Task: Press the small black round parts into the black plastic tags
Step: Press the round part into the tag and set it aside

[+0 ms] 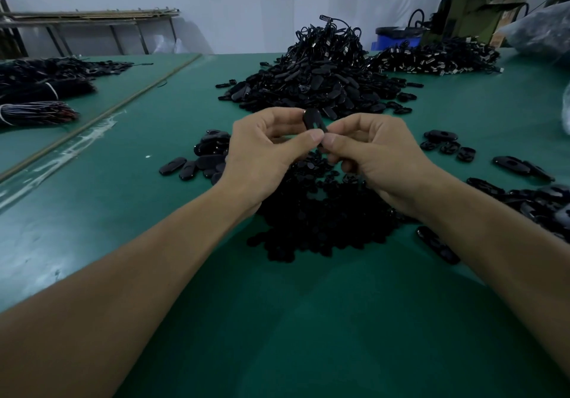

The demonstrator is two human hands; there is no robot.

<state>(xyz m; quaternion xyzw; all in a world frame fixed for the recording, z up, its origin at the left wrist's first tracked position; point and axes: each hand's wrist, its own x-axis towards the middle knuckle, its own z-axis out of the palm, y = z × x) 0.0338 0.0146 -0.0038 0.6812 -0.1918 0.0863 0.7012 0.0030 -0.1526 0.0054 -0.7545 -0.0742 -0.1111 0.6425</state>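
Right now both hands are up over the green table [123, 218], meeting at centre. The left hand [265, 150] and the right hand [376, 153] share one black tag [312, 120], which is held in the air between them, clear of the table.

The tag is an oval. Its long axis stands close to upright, leaning a little, with the rounded upper end tipped to the left and away from the person. The lower end is buried between the two thumbs. A small slot shows on the face turned toward the camera.

The left thumb [314, 135] presses across the lower part of the tag, and the left fingers curl round behind its upper end. The right thumb [332, 140] sits just beside the left one, tip to tip, with the right fingers curled in tight underneath, pinching the bottom end. I cannot tell whether a round part is under the thumbs.

Directly below the hands lies a dark pile of small round parts [308, 224]. Loose tags [200, 157] lie to the left, and more tags [444, 143] are scattered to the right. Beyond the hands rises a big heap of tags [308, 86], topped with black cables [333, 35]. Wire bundles [37, 110] lie far left.
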